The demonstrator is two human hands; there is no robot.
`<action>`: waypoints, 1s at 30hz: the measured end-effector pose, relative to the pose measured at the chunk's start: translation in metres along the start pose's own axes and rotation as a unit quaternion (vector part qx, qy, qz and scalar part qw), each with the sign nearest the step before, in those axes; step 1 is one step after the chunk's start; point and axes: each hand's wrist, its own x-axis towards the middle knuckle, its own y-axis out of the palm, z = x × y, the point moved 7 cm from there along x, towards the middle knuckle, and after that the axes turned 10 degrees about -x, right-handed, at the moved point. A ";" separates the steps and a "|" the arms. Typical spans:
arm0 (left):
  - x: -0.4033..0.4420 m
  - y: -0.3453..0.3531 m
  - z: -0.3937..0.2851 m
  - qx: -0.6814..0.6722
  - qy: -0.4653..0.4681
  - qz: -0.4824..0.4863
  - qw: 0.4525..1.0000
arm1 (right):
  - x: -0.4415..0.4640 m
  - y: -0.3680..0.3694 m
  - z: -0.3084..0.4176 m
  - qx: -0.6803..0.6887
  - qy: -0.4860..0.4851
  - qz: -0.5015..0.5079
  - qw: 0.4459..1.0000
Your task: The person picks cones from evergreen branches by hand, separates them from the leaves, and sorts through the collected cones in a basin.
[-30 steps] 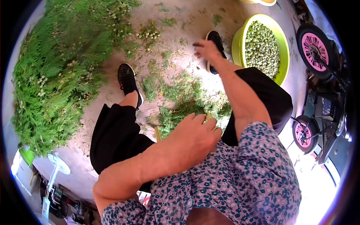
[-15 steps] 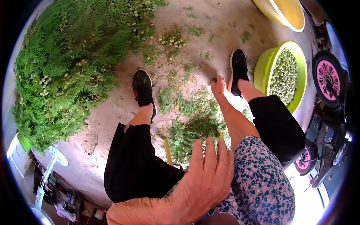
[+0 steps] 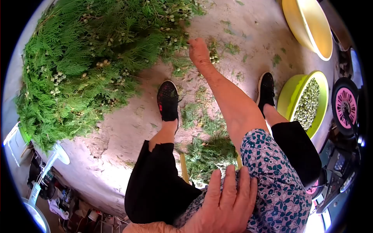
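My left hand (image 3: 225, 202) lies over my lap, palm down with fingers stretched out, holding nothing I can see. My right arm reaches far forward, and my right hand (image 3: 199, 52) is at the near right edge of a big heap of green conifer branches (image 3: 77, 73). Its fingers are curled in against the outer sprigs; whatever they grip is hidden. Just right of that hand, a small sprig with pale green cones (image 3: 213, 54) lies on the floor. The heap's branches carry several clusters of similar cones.
A lime-green basin (image 3: 287, 97) full of small green cones stands right of my right shoe (image 3: 266, 87). Behind it is a yellow basin (image 3: 299, 23). Clipped greenery (image 3: 210, 155) lies between my feet. A pink-wheeled vehicle (image 3: 345, 105) is at far right, a white stand (image 3: 58, 155) at left.
My right hand has moved from beside my right shoe forward and left to the branch heap. My left hand stays over my lap. The view has shifted, so the scene sits lower and further right.
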 end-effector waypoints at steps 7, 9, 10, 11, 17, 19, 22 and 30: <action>-0.050 -0.034 0.135 -0.321 -0.216 -0.142 0.911 | -0.006 0.015 0.018 -0.171 -0.141 0.163 0.961; -0.084 0.010 0.215 -0.560 -0.315 -0.279 0.714 | -0.016 0.004 0.017 -0.124 -0.085 0.146 0.978; -0.089 0.035 0.245 -0.610 -0.352 -0.392 0.592 | -0.019 -0.007 0.016 -0.073 -0.031 0.122 0.989; -0.092 0.067 0.270 -0.630 -0.368 -0.472 0.494 | -0.026 -0.015 0.023 0.015 -0.010 0.134 0.991; -0.029 0.234 0.304 -0.873 -0.264 -0.379 0.159 | -0.072 -0.036 0.100 0.278 -0.075 0.358 0.888; -0.030 0.265 0.316 -0.892 -0.235 -0.357 0.149 | -0.044 -0.016 0.085 0.128 -0.134 0.280 0.942; -0.035 0.276 0.322 -0.918 -0.183 -0.316 0.153 | 0.006 0.016 0.076 -0.160 -0.232 0.171 0.944; -0.018 0.287 0.315 -0.908 -0.241 -0.270 0.213 | -0.077 -0.004 0.027 -0.212 -0.287 0.262 0.897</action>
